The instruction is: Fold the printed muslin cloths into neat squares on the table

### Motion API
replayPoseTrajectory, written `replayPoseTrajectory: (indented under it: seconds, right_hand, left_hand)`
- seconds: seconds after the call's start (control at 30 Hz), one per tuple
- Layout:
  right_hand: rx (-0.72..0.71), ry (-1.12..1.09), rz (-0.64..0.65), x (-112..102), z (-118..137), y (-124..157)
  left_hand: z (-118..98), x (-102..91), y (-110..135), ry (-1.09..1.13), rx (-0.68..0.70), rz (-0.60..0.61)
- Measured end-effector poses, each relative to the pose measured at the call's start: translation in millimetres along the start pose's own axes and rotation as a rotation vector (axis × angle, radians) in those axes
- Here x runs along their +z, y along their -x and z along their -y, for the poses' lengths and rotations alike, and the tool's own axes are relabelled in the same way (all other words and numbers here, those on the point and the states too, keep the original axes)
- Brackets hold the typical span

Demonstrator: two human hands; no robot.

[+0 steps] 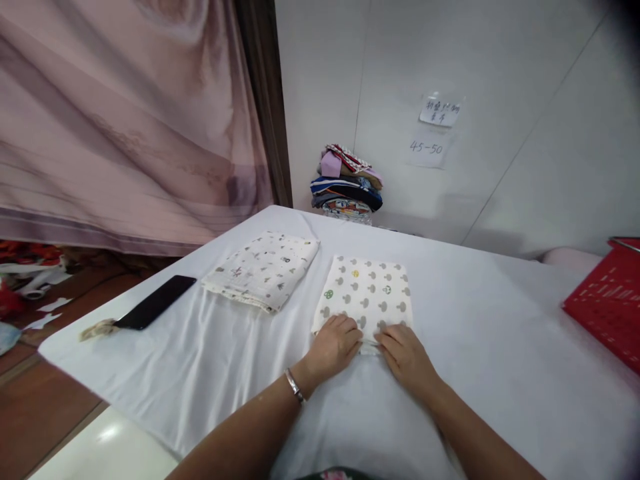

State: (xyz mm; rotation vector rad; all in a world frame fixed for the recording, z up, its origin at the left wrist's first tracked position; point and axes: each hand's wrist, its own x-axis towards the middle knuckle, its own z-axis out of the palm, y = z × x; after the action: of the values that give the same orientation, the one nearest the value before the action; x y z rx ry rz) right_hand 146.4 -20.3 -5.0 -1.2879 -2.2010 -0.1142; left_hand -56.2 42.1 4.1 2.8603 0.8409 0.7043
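A folded white cloth with grey mushroom prints point(367, 290) lies on the white-covered table point(475, 347) in front of me. My left hand point(334, 345) and my right hand point(406, 355) both rest on its near edge, fingers curled and pinching the hem. A bracelet sits on my left wrist. To the left lies a second folded cloth with small grey prints point(263, 268), untouched.
A black phone point(156, 301) lies near the table's left edge beside a small frayed scrap point(97, 329). A stack of folded clothes point(346, 183) stands at the far edge against the wall. A red basket point(607, 300) sits at the right. A pink curtain point(125, 113) hangs at the left.
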Motion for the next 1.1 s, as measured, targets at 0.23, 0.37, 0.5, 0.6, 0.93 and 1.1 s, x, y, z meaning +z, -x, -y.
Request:
replayPoseTrajectory:
  seconds: [0.23, 0.37, 0.5, 0.6, 0.93, 1.1]
  right_hand:
    - [0.000, 0.027, 0.005, 4.2, 0.1, 1.3]
    - [0.003, 0.025, 0.010, 2.6, 2.7, 1.2]
    - [-0.001, 0.028, 0.019, 0.5, 4.1, 0.6]
    - [-0.008, 0.026, 0.021, 1.8, 3.3, 0.7]
    - [0.176, -0.255, 0.052, -12.1, 2.4, -8.3]
    - [0.184, -0.233, -0.005, -18.3, -8.9, -33.7]
  left_hand:
    - [-4.7, -0.2, -0.3, 0.039, 0.007, -0.026]
    - [-4.6, 2.5, 0.6, 0.035, 0.009, -0.019]
    - [-5.4, -0.9, -1.8, 0.082, -0.012, -0.055]
    - [-6.7, -4.2, -5.5, 0.104, -0.019, -0.091]
    - [-5.7, 9.2, -3.1, 0.068, -0.007, -0.064]
    - [-7.9, 8.7, -2.2, 0.076, -0.019, -0.060]
